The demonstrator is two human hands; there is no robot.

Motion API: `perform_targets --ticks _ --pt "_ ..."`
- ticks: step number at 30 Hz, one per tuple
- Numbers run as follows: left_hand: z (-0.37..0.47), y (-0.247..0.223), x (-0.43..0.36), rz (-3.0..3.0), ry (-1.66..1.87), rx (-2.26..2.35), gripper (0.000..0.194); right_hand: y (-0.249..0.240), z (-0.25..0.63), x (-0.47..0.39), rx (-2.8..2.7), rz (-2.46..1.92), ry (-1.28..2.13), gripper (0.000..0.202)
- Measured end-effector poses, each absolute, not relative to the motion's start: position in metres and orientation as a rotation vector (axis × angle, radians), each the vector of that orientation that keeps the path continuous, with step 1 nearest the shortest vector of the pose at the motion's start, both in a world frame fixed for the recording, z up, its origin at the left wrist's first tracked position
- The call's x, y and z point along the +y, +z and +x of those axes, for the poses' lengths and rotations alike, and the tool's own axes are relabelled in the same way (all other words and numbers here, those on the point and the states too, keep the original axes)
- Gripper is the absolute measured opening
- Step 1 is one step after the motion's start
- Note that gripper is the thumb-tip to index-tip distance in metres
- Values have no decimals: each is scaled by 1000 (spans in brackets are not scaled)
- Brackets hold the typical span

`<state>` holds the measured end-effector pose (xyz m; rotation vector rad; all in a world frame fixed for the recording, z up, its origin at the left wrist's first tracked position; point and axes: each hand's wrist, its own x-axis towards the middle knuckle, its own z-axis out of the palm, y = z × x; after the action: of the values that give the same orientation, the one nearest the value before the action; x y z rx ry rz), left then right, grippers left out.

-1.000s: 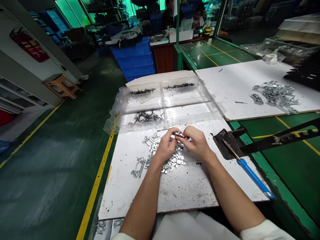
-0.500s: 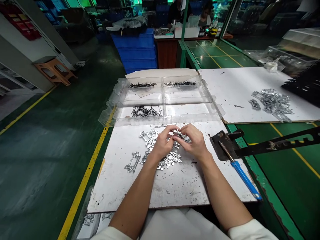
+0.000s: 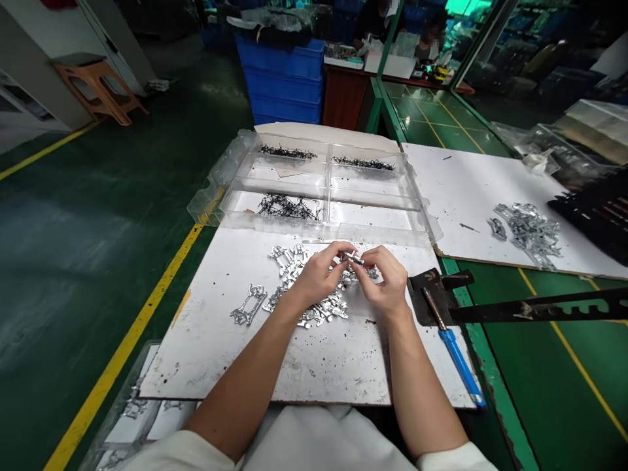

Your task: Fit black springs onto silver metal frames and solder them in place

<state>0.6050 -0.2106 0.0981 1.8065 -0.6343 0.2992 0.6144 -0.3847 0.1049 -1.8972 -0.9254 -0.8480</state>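
Between my two hands is a small silver metal part (image 3: 354,258), held above a pile of similar silver metal parts (image 3: 324,307) on the white board (image 3: 343,366). My left hand (image 3: 321,273) is closed on the part's left side, thumb and fingers pinching it. Fingers of my right hand (image 3: 385,278) are closed at its right end. My fingers hide much of the part, so its exact kind is unclear. One silver frame-shaped part (image 3: 249,305) lies apart, left of the pile.
Beyond the pile, a clear plastic tray (image 3: 328,190) holds thin black pieces (image 3: 289,206) in several compartments. At right lie a blue-handled tool (image 3: 461,366) and a black metal bracket (image 3: 436,294). Another silver pile (image 3: 530,232) rests on the right board. Blue crates (image 3: 287,85) stand behind.
The view has turned and shifted slightly. My hands are a little farther apart, so more of the silver metal part shows between them. Both keep hold of it.
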Motion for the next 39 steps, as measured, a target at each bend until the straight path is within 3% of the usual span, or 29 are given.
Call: perform_targets --ticks 16,20,24,28,39 --pt "605 95 -210 1798 343 -616 26 105 610 -378 -853 -1899 -767 16" --pt "607 95 -214 1582 201 -492 24 105 613 -379 -825 -1916 -769 10" --pt "610 98 -214 1276 129 -387 33 103 615 -378 -761 -1936 -779 21" --pt "611 101 -210 1181 144 -364 39 102 613 -374 -783 -1916 -824 18" --pt "610 102 -211 1149 164 -471 32 100 612 -371 -853 -1843 -986 19"
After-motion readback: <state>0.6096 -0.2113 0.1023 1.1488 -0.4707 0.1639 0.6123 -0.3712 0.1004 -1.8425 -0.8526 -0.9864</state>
